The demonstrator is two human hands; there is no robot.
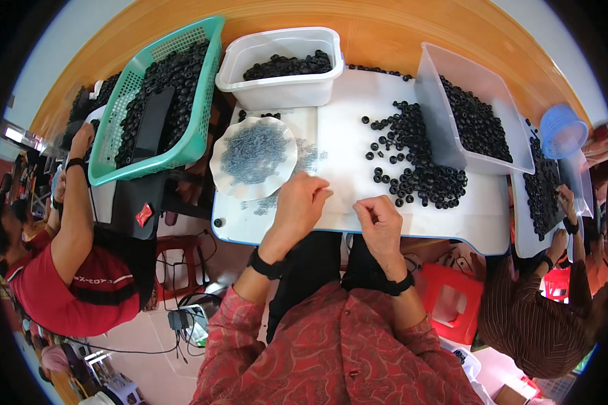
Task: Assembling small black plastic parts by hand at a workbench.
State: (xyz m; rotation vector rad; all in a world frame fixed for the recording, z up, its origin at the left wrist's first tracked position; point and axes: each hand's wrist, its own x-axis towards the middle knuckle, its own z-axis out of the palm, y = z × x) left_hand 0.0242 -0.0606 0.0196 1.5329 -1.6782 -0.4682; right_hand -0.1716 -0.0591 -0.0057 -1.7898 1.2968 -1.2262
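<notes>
My left hand is above the front of the white table, fingers bent and pressed together beside the plate. Across a small gap, my right hand pinches thumb to forefinger near the table's front edge. Whatever either pinch holds is too small to make out. Small grey metallic pieces, perhaps rings or springs, heap on a white wavy-rimmed plate and spill around it. A loose pile of small black round parts, with holes in some, spreads over the table's right half.
A white tub and a clear plastic bin hold more black parts. At left stands a green basket of them. Co-workers sit on either side, one in a red shirt. A red stool is below the table.
</notes>
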